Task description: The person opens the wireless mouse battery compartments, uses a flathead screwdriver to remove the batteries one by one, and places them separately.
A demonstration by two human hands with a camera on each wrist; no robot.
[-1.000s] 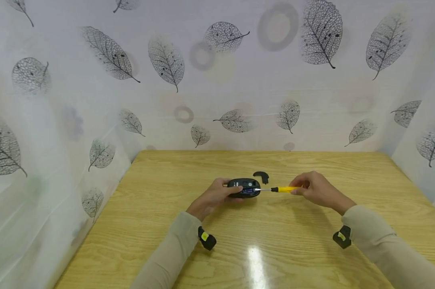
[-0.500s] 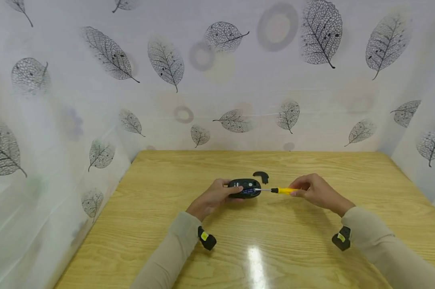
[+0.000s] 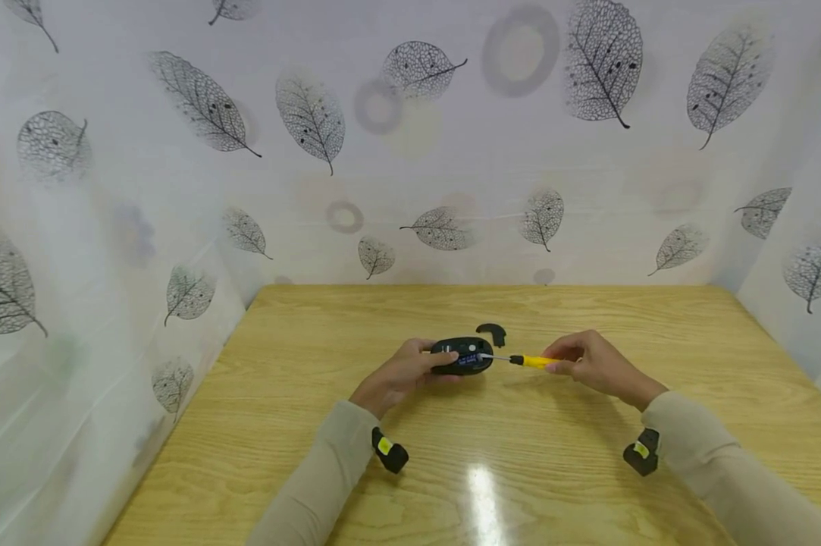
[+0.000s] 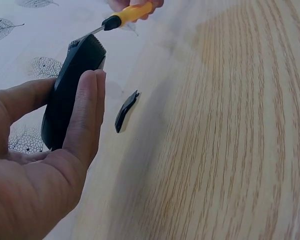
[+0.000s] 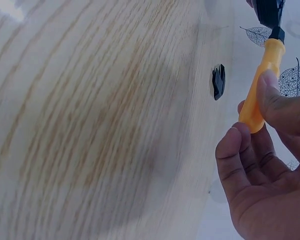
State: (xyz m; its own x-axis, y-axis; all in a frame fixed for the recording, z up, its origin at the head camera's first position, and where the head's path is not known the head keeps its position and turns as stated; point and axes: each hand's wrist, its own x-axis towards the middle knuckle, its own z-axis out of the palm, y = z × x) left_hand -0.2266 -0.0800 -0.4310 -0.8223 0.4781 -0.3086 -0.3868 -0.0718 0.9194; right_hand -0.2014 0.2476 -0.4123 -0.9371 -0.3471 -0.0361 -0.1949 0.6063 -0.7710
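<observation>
My left hand holds a black computer mouse between thumb and fingers, its underside turned up. In its uncovered compartment a dark blue battery shows, partly under the thumb. A screwdriver with a yellow handle is pinched by my right hand. Its metal shaft reaches left into the compartment at the battery's right end. The right wrist view shows the thumb pressing on the yellow handle. In the left wrist view the mouse is seen edge-on, the shaft meeting its far end.
A curved black battery cover lies on the wooden table just behind the mouse. Leaf-patterned curtain hangs behind the table and along both sides. Each wrist carries a small black camera.
The screwdriver has tilted slightly, its handle end shifting a little down, and my right hand has moved slightly with it. The left hand and mouse stay nearly still.
</observation>
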